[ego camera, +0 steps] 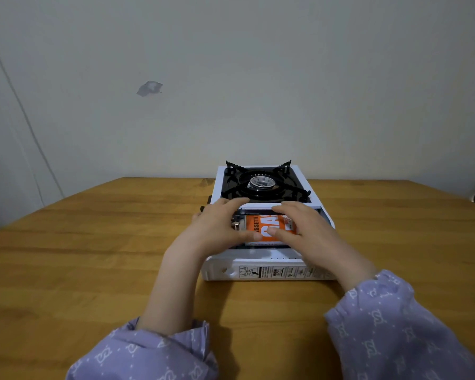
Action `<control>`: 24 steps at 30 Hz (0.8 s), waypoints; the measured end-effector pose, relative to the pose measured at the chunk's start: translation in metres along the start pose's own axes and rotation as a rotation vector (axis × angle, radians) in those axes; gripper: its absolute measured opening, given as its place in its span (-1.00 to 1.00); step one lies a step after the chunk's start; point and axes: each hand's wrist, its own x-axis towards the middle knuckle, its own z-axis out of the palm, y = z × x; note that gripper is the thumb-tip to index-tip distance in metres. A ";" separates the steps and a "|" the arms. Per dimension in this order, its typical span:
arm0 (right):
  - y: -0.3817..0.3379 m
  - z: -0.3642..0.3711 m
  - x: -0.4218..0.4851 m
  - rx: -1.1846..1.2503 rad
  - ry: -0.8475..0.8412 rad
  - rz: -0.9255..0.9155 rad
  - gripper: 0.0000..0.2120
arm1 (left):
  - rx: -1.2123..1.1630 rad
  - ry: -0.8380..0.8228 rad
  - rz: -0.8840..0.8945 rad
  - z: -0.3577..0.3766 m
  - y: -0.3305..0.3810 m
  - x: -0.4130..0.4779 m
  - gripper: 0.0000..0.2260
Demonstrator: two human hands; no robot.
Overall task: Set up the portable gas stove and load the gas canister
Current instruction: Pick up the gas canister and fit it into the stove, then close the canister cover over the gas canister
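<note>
Hands (222, 223) cover canister (263, 229), stove (261, 266).

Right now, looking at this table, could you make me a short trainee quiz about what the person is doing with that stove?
1. True or false: the orange gas canister lies inside the open compartment of the white stove.
2. Which hand touches the canister? A) only the left hand B) only the right hand C) both
3. Fill in: the stove stands on a ____ table.

Key: 1 true. 2 C; both hands rest on it, thumbs on its near side. 3 wooden.
</note>
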 end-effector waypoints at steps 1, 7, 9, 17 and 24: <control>0.000 -0.004 -0.001 0.022 -0.036 0.003 -0.41 | -0.019 -0.056 0.007 -0.001 0.002 -0.002 -0.18; 0.003 -0.024 -0.005 0.027 -0.257 0.047 -0.07 | 0.138 -0.230 0.020 -0.003 0.014 -0.008 -0.11; 0.003 -0.025 -0.007 -0.031 -0.308 0.035 -0.03 | 0.177 -0.264 0.030 -0.004 0.016 -0.010 -0.18; 0.000 -0.027 -0.008 -0.090 -0.328 0.040 -0.29 | 0.158 -0.252 0.046 -0.001 0.015 -0.009 -0.43; 0.002 -0.027 -0.005 -0.009 -0.259 0.066 -0.55 | 0.000 -0.173 0.039 -0.003 0.010 -0.006 -0.61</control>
